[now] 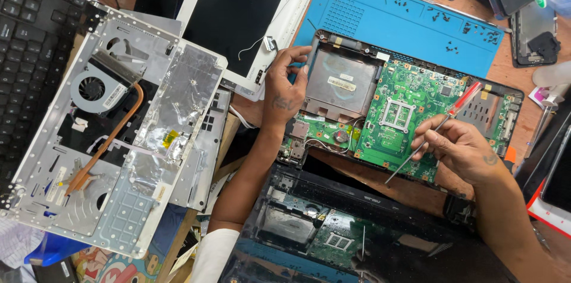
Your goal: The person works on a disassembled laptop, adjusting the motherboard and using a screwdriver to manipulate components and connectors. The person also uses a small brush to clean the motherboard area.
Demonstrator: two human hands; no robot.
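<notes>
An opened black laptop base (510, 89) lies on a blue work mat (380, 15), its green motherboard (410, 110) exposed. My left hand (285, 86) grips the base's left edge beside the grey metal drive bay (340, 83), thumb on the rim. My right hand (461, 149) holds a screwdriver (443, 122) with a red and clear handle. Its shaft slants down to the left, with the tip near the board's lower edge.
A white laptop shell (128, 140) with fan, copper heat pipe and foil lies at left, over a black keyboard (27, 27). A white-framed screen panel (244, 9) sits at the top. Phones and tools crowd the top right. A glossy black panel (333, 235) lies in front.
</notes>
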